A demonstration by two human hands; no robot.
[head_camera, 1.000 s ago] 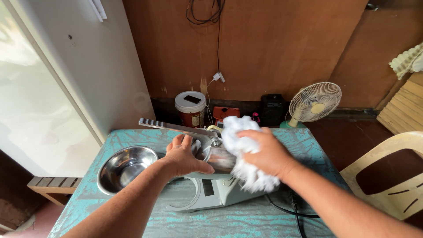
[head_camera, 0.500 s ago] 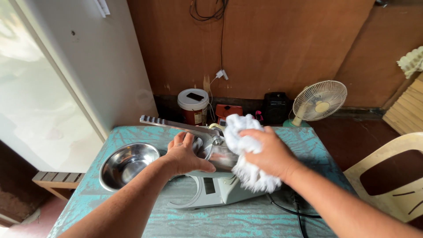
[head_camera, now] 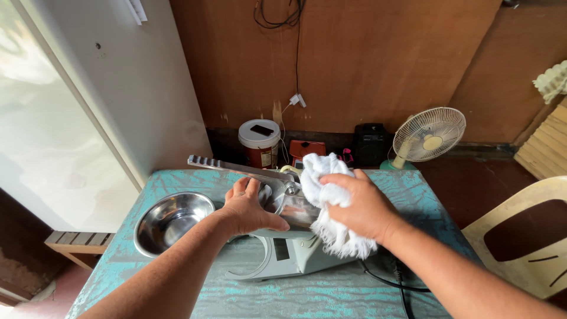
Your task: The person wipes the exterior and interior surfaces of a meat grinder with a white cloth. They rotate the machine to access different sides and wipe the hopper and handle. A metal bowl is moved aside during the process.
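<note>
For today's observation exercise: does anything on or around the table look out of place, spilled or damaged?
Nothing is spilled or broken. The table has patchy, worn teal paint. The left hand steadies the machine while the right hand presses a cloth on it; the bowl sits upright.

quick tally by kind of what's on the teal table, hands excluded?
Metal bowl: 1
Grey machine with a metal lever: 1
White cloth, held in the right hand: 1
Black cord: 1
Total: 4
The left hand rests on the machine's metal top.
</note>
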